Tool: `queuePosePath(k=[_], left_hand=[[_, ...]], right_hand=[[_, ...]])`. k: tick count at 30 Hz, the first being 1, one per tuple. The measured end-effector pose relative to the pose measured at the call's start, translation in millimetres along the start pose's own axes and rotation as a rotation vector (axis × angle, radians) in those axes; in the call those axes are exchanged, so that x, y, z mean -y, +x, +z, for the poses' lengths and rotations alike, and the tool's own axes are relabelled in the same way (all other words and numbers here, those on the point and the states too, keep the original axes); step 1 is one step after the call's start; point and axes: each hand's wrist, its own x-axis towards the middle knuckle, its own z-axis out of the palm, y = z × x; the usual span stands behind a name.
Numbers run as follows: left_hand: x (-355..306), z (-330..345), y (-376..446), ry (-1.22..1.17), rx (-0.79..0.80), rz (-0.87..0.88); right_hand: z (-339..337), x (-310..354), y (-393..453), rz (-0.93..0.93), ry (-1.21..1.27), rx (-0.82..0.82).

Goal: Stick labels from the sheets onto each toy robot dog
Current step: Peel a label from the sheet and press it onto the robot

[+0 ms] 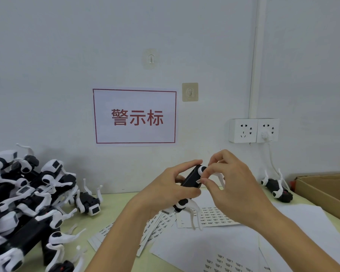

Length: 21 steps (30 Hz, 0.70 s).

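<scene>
Your left hand (pixel 171 190) grips the toy dog (pixel 190 179); your right hand (pixel 226 183) apparently pinches a label (pixel 198 181) against it. Uneven pressing could wrinkle it.

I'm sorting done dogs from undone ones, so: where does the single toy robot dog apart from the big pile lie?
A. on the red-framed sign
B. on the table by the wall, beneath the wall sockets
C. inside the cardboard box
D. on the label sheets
B: the lone toy dog lies on the table against the wall, below the wall sockets, left of the cardboard box.
</scene>
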Motion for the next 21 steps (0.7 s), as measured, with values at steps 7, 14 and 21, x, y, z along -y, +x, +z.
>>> queuePosePath(k=[7, 14, 21], left_hand=[[-0.6, 0.7, 0.4, 0.005, -0.018, 0.000], [-1.1, 2.1, 0.7, -0.008, -0.037, 0.013], [-2.6, 4.1, 0.1, -0.005, -0.050, 0.015]], right_hand=[[0.5, 3.4, -1.0, -0.013, -0.037, -0.001], [-0.5, 5.5, -1.4, -0.017, -0.061, -0.013], [-0.4, 6.4, -1.9, -0.018, -0.070, -0.020]])
